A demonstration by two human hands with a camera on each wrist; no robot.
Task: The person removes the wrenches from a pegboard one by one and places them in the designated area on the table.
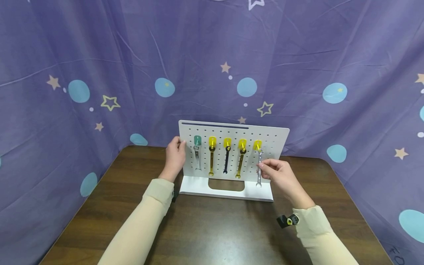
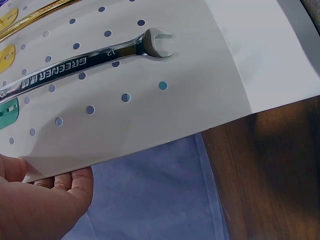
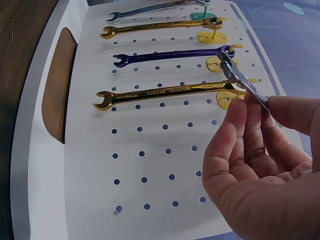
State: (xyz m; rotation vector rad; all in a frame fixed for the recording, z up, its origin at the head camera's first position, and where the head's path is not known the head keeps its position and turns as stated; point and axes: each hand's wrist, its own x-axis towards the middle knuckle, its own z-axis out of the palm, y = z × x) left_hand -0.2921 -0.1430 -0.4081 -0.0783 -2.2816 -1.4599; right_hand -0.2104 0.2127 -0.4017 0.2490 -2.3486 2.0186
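Item: silver wrench (image 1: 260,158), pinched between thumb and fingers of the right grip (image 1: 281,175); ring end up at the yellow hook (image 1: 257,144) just above that grip, presumably so ring and hook line up. Whether the ring encircles the hook, I cannot tell.

Item: white pegboard (image 1: 278,141), standing on the desk (image 1: 215,228); side edge clasped by the left grip (image 1: 174,157), thumb in front, fingers behind, likely to steady it.

Items, leftward from the right grip: gold wrench (image 1: 240,165), dark purple wrench (image 1: 226,160), second gold wrench (image 1: 212,162); nearest the left grip, second silver wrench (image 1: 197,158) below a green hook (image 1: 197,140). All hang ring-end up, apparently for easy taking.
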